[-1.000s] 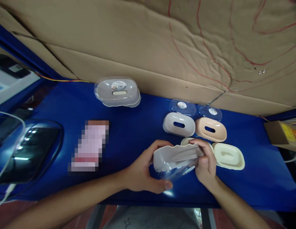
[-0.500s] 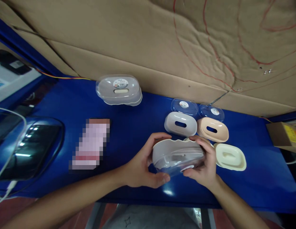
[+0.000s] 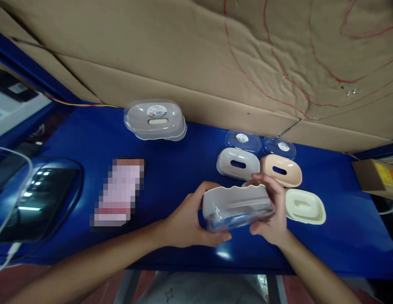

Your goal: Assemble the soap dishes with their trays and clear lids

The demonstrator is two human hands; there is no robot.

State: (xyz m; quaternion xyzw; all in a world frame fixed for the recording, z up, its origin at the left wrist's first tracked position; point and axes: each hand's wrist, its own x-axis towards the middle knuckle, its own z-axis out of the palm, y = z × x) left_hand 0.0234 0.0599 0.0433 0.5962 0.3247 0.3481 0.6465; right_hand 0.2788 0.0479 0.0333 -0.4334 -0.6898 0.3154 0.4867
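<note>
Gray oval plastic box (image 3: 237, 205) is in the frame's lower middle; left hand (image 3: 187, 226) and right hand (image 3: 277, 217), both half-curled, hold it.

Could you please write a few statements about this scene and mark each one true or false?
The left hand holds one end of a grey box. True.

The peach shell lies left of the grey shell. False: it lies right of it.

Two clear lids lie behind those shells. True.

The cardboard carton is at the left of the view. False: it is at the right.

A cream tray lies just right of the right hand. True.
</note>
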